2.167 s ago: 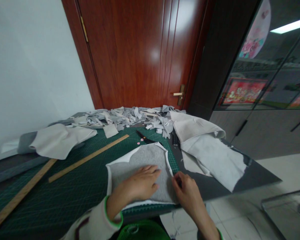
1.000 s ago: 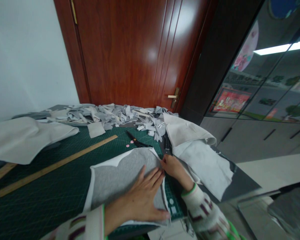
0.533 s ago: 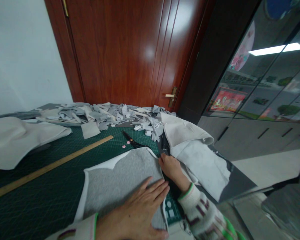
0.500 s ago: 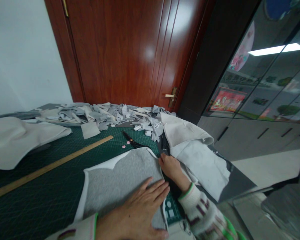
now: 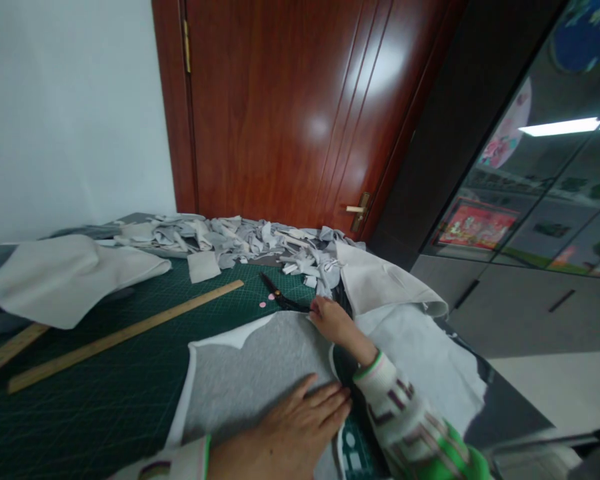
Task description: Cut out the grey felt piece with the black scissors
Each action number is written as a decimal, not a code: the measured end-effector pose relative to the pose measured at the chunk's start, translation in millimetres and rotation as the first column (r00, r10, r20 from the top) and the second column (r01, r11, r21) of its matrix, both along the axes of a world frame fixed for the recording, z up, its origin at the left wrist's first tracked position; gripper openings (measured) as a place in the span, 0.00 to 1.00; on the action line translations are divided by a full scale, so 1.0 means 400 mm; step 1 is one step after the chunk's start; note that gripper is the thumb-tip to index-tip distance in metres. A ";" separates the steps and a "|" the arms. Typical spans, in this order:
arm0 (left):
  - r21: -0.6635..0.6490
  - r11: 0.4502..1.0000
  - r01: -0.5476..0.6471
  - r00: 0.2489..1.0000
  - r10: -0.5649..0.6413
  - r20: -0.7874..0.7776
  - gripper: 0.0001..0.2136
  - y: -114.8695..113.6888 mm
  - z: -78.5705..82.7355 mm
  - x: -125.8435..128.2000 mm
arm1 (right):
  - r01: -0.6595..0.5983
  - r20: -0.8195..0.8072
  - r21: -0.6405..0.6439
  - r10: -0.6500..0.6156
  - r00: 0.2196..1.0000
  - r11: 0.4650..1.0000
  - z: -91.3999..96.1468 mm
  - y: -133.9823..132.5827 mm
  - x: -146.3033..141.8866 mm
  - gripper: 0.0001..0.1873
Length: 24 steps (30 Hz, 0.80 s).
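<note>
A grey fabric piece [image 5: 260, 373] backed by a white layer lies on the green cutting mat [image 5: 105, 400]. My left hand [image 5: 290, 433] rests flat on its near part, fingers stretched out. My right hand [image 5: 330, 321] reaches to the far right corner of the fabric, its fingers curled at the edge. Black scissors [image 5: 280, 298] lie just beyond that hand, with small pink dots beside them. Whether the right fingers pinch the fabric or touch the scissors cannot be made out.
A long wooden ruler [image 5: 125, 337] crosses the mat on the left, with a second one [image 5: 10, 350] farther left. Grey and white scraps [image 5: 240, 243] pile at the far edge. White fabric sheets [image 5: 70, 277] [image 5: 410, 333] lie on both sides. A red door [image 5: 300, 113] stands behind.
My right hand has moved up along the fabric's right edge from the near corner to the far corner by the scissors. My left hand stayed pressed flat on the fabric.
</note>
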<state>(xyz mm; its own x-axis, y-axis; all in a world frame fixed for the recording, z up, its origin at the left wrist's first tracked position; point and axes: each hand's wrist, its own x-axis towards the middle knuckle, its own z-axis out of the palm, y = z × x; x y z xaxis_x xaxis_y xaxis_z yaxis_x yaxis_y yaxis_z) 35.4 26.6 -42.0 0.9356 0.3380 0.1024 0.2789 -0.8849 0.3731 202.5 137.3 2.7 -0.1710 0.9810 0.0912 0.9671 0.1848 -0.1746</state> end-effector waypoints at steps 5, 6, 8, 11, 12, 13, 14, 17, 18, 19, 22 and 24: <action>0.049 0.999 -0.021 1.000 0.022 -0.015 0.22 -0.006 0.040 0.011 | 0.002 0.065 -0.060 0.002 0.998 0.998 -0.003 0.097 -0.050 0.16; 0.065 0.998 -0.017 1.000 0.017 0.002 0.22 -0.004 0.033 0.014 | -0.001 0.085 -0.084 0.008 0.996 0.996 -0.003 0.112 -0.057 0.16; 0.090 0.996 -0.006 0.999 0.003 0.036 0.22 0.007 0.005 0.021 | -0.009 0.122 -0.142 0.027 0.992 0.990 -0.002 0.139 -0.070 0.14; 0.109 0.994 -0.002 0.996 -0.008 0.090 0.23 0.027 -0.051 0.029 | -0.009 0.178 -0.225 0.050 0.983 0.974 0.000 0.166 -0.088 0.11; 0.119 0.993 0.000 0.994 -0.012 0.107 0.22 0.034 -0.068 0.032 | -0.003 0.196 -0.237 0.051 0.979 0.972 0.001 0.172 -0.093 0.11; 0.133 0.991 0.007 0.993 -0.023 0.119 0.22 0.040 -0.082 0.034 | 0.003 0.212 -0.241 0.049 0.976 0.971 0.002 0.176 -0.097 0.11; 0.151 0.988 0.014 0.992 -0.033 0.125 0.22 0.045 -0.094 0.036 | 0.008 0.227 -0.238 0.048 0.973 0.971 0.004 0.179 -0.099 0.11; 0.224 0.974 0.010 0.991 -0.039 0.126 0.20 0.057 -0.118 0.045 | 0.001 0.255 -0.212 0.054 0.965 0.977 0.016 0.184 -0.097 0.11; 0.241 0.971 0.003 0.992 -0.034 0.125 0.20 0.061 -0.123 0.048 | -0.009 0.261 -0.204 0.063 0.963 0.979 0.021 0.186 -0.094 0.11; 0.246 0.969 -0.006 0.992 -0.026 0.125 0.19 0.064 -0.127 0.051 | -0.020 0.266 -0.196 0.073 0.961 0.980 0.026 0.187 -0.091 0.11; 0.190 0.982 0.002 0.991 -0.027 0.129 0.20 0.070 -0.136 0.053 | -0.057 0.278 -0.166 0.102 0.955 0.985 0.042 0.194 -0.082 0.10; 0.136 0.991 0.005 0.990 -0.024 0.142 0.20 0.071 -0.138 0.043 | -0.079 0.280 -0.123 0.111 0.954 0.989 0.048 0.198 -0.080 0.11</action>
<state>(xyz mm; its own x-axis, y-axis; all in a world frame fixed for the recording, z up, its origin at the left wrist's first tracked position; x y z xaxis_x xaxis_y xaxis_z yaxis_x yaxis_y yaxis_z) 52.7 55.1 -97.4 0.9126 0.2983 0.2795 0.2177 -0.9334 0.2852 170.4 216.7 21.7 -0.2674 0.9601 -0.0821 0.9583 0.2739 0.0818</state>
